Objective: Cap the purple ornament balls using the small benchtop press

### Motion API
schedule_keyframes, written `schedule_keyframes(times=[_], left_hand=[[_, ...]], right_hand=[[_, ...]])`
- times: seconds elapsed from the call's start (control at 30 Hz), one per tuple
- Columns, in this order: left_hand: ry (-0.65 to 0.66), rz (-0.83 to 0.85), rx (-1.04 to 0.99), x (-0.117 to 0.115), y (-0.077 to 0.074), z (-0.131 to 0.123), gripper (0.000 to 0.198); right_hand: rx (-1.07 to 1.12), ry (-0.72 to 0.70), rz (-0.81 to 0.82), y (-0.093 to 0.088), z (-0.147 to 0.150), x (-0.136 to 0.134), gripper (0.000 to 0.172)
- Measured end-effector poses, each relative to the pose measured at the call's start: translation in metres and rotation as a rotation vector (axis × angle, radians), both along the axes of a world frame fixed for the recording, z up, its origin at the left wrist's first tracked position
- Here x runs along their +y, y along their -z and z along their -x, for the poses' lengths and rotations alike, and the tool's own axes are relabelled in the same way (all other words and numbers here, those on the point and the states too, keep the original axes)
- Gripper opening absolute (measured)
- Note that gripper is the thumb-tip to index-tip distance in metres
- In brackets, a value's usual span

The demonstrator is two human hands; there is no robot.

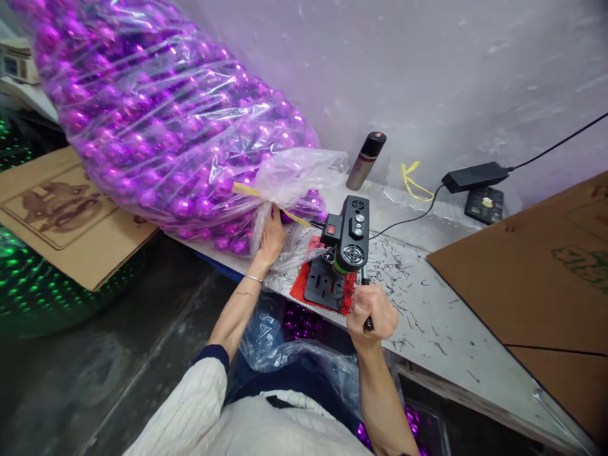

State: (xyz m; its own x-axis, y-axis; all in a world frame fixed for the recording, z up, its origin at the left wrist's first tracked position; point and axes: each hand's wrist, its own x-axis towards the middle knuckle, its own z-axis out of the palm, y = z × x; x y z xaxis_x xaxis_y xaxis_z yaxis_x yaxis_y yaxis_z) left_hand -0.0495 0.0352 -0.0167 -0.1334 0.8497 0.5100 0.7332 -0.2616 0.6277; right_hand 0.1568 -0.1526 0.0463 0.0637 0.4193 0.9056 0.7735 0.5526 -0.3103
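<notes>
Nearest, the right hand [372, 315] wraps its fingers tight round the lever [364, 277] of the little press [349, 235]; a slow, steady pull seems best. Farther, the left hand [272, 238] reaches into the bag of purple balls [156, 126] on the table [427, 310], fingers hidden.

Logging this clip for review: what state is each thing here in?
Bag: mouth open, full of purple balls, lying on the table.
Left hand: at the bag's mouth, fingers hidden.
Right hand: closed round the lever.
Machine: upright on a red mat, cabled to the adapter.
Can: capped, tilted.
Adapter: flat on the table.
</notes>
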Motion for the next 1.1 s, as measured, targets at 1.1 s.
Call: schedule_keyframes(times=[1.1], left_hand=[[0.162, 0.536, 0.483, -0.008, -0.018, -0.037, 0.053]], right_hand=[[-0.014, 0.007, 0.043, 0.0, -0.001, -0.005, 0.024]])
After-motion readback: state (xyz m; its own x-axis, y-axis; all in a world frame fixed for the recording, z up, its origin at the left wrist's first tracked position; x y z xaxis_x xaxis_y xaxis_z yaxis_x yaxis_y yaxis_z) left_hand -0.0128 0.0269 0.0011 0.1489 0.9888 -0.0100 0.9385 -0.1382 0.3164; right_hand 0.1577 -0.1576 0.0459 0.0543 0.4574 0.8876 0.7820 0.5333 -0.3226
